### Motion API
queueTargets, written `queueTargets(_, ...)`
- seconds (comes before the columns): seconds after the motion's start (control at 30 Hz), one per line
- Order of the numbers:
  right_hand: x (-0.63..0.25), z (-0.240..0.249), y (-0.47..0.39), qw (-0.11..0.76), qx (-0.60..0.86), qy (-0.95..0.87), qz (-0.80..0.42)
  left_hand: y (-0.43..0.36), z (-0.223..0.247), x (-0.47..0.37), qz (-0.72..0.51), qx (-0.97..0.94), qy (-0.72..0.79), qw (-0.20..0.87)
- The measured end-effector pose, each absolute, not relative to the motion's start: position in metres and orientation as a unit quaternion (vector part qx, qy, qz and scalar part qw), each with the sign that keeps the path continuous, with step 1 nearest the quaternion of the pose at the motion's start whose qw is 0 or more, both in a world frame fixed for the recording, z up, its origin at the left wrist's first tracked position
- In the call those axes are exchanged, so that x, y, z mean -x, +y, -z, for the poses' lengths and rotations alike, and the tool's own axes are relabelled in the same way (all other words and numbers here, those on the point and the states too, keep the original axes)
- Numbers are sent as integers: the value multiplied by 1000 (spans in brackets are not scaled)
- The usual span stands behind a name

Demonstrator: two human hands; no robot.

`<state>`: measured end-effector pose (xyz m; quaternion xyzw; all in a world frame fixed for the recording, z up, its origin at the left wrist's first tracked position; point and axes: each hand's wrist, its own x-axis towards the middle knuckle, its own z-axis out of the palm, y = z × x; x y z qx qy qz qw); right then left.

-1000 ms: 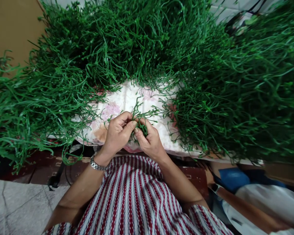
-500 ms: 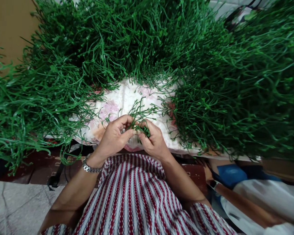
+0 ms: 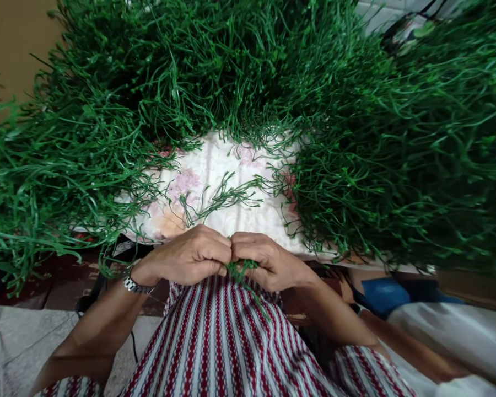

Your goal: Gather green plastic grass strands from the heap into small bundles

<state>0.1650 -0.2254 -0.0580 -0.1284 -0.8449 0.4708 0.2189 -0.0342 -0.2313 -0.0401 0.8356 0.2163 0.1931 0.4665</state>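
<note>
My left hand [image 3: 192, 253] and my right hand [image 3: 268, 262] meet knuckle to knuckle in front of my striped apron. Both are closed. A small tangle of thin green plant stems [image 3: 243, 270] pokes out below and between the fingers, with some strands trailing down over the apron. What lies inside the fists is hidden. Just beyond my left hand, a loose sprig of branching stems [image 3: 227, 197] lies across the floral cloth [image 3: 215, 160]; its lower end goes behind that hand, so I cannot tell whether it is gripped.
Large heaps of similar green stems surround the cloth: a left heap [image 3: 66, 176], a back heap [image 3: 215, 60] and a right heap [image 3: 397, 160]. At lower right, another person's arm [image 3: 413, 344] and pale clothing show beside me. Tiled floor [image 3: 12, 347] shows at lower left.
Both hands have come down toward my body and turned knuckles-up, closing together. The small tangle of stems moved down with them, while the sprig on the cloth now lies flatter.
</note>
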Motion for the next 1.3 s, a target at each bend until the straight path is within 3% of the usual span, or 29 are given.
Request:
queueTargets(0.27, -172, 63, -232, 149, 104, -818, -545, -240, 50, 29, -159, -817, 185, 523)
queueTargets(0.63, -169, 61, -235, 107, 67, -823, -555, -248, 53, 29, -125, -817, 164, 539)
queueTargets(0.83, -189, 47, -224, 65, 61, -821, -564, -249, 51, 52, -133, -763, 186, 605)
queueTargets(1.07, -192, 45, -216, 250, 261, -842, -400, -245, 54, 40, -449, -452, 473, 608)
queueTargets(1.2, -181, 43, -229, 357, 388, -794, -301, -238, 52, 23, -494, -349, 493, 626)
queueTargets(1.3, -168, 43, -235, 412, 391, -787, -240, -233, 51, 16, -512, -319, 498, 623)
